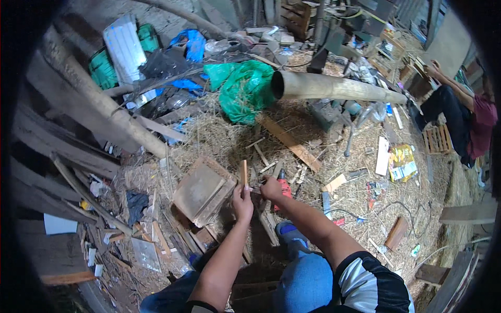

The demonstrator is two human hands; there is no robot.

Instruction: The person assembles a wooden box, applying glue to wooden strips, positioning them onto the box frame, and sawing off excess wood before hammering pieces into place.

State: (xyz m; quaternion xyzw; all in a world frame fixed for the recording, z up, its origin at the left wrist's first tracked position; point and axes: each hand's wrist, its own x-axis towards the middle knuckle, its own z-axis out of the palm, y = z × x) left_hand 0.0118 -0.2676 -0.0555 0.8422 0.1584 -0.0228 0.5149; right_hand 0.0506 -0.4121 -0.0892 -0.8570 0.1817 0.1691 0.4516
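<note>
Straw-strewn floor [206, 138] spreads through a dim, cluttered shed, with rough boards [62, 141] and a slanting pole [96, 96] along the left side. Near the middle, the person's left hand [242, 203] holds a short wood strip [243, 172] nearly upright; its grip pinches the lower part, and the pale upper end stands clear above the fingers. Just to the right, the right hand [271, 188] is curled into a fist, knuckles up, near the strip. Something thin seems to lie between the two hands, but it is too small to make out, so I cannot tell whether the right grip is closed around anything.

Left of the strip sits a square wooden box [201, 190] with a worn, dusty top. A red power drill [283, 192] lies just beyond the right hand, partly hidden by the forearm. Farther out, a brown plank [289, 142] lies on the straw, below a crumpled green plastic bag [237, 99] and the open end of a thick hollow bamboo tube [339, 87]. To the right are a yellow packet [402, 163], a white board [382, 155] beside it, and a brown wood block [396, 233]. At the far right, another person in a dark red shirt [482, 120] sits with arms raised.
</note>
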